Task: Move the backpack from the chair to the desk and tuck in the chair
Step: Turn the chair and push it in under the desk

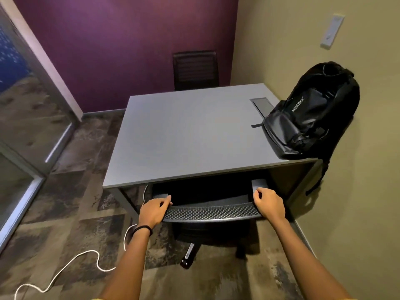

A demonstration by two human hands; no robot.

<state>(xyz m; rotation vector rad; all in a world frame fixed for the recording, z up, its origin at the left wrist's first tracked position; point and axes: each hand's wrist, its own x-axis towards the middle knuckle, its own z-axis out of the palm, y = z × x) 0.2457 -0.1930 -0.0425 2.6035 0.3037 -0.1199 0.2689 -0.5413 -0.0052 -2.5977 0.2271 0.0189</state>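
Note:
A black backpack stands upright on the right side of the grey desk, leaning against the beige wall. The black office chair sits under the desk's front edge, with its seat and armrests beneath the top and only the mesh backrest rim showing. My left hand grips the left end of that backrest rim. My right hand grips the right end. A chair leg with a caster sticks out on the carpet below.
A second black chair stands behind the desk against the purple wall. A white cable snakes over the carpet at the left. A glass partition runs along the left. A light switch is on the right wall.

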